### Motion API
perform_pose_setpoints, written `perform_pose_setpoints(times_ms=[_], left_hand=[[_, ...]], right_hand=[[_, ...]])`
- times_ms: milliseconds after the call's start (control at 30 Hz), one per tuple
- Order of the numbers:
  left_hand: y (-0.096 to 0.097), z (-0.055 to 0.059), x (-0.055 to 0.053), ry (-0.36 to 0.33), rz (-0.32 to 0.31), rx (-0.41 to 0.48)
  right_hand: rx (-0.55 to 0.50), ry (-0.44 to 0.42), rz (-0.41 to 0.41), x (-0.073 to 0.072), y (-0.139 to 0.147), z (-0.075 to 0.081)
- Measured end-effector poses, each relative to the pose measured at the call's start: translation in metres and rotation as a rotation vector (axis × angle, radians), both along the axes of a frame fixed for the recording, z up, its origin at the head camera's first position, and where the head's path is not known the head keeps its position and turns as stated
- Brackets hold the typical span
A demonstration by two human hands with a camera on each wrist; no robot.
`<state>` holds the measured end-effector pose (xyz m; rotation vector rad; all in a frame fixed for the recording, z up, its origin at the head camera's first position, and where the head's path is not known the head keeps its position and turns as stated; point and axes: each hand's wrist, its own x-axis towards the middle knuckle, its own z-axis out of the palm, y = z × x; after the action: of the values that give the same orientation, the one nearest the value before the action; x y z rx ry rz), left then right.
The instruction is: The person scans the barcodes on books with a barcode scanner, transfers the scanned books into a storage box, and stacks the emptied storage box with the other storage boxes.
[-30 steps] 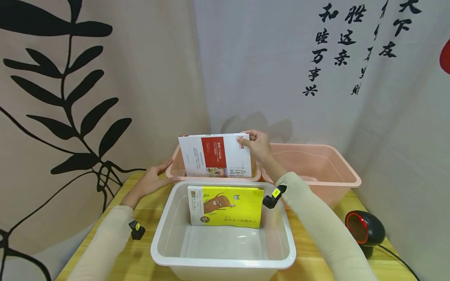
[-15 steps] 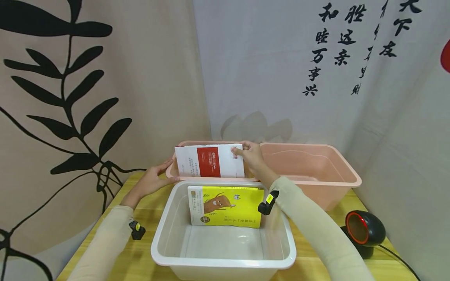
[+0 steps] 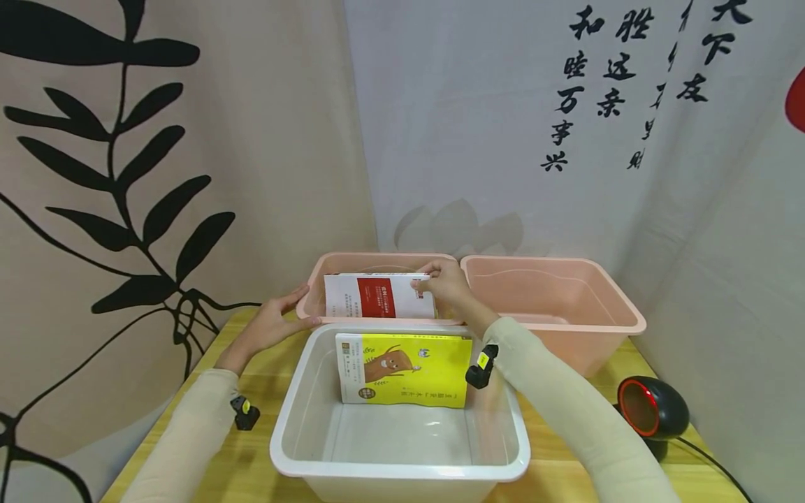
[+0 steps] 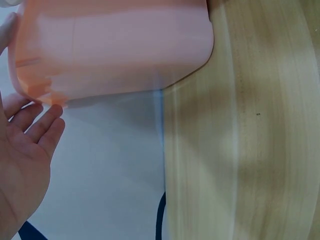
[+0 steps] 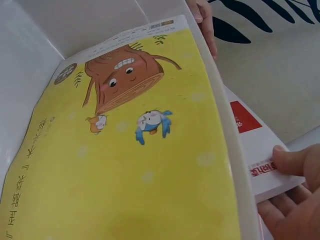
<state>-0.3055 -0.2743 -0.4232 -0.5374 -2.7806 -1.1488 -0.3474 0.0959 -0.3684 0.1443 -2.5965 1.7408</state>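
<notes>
My right hand [image 3: 449, 288] pinches the upper right edge of a white book with a red block [image 3: 375, 297], which stands inside the left pink tub [image 3: 342, 261]. In the right wrist view, the thumb lies on the cover and the fingers are behind the book. Its lower part is hidden by the tub's front wall. At that tub's left front corner, my left hand [image 3: 270, 327] holds the rim, thumb along the front and fingers at the side. The left wrist view shows the fingertips [image 4: 56, 111] under the rim. A yellow book [image 3: 415, 370] leans in the white tub [image 3: 400, 471].
A second pink tub [image 3: 585, 328] stands at the right behind the white one. A black round device with a red ring [image 3: 654, 409] and its cable sit at the table's right edge. Printed curtains [image 3: 283, 140] hang behind the wooden table [image 3: 258, 370].
The white book has gone down into the left pink tub, with my right hand lowering along with it. My left hand has stayed at the tub's corner.
</notes>
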Motion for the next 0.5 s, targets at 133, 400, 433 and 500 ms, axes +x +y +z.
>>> perform_pose_setpoints(times_ms=[133,400,433,500], left_hand=[[0.001,0.0,0.001,-0.004,-0.001,-0.005],[0.0,0.0,0.001,0.002,0.008,-0.013],[0.0,0.0,0.001,0.004,0.004,-0.012],[0.0,-0.001,0.0,0.011,-0.004,-0.015]], right_hand=[[0.129,0.017,0.011,0.005,0.002,0.006],[0.313,0.02,0.085,0.012,0.012,0.021],[0.309,0.018,0.093,0.012,0.014,0.022],[0.294,0.012,0.098,0.012,0.02,0.024]])
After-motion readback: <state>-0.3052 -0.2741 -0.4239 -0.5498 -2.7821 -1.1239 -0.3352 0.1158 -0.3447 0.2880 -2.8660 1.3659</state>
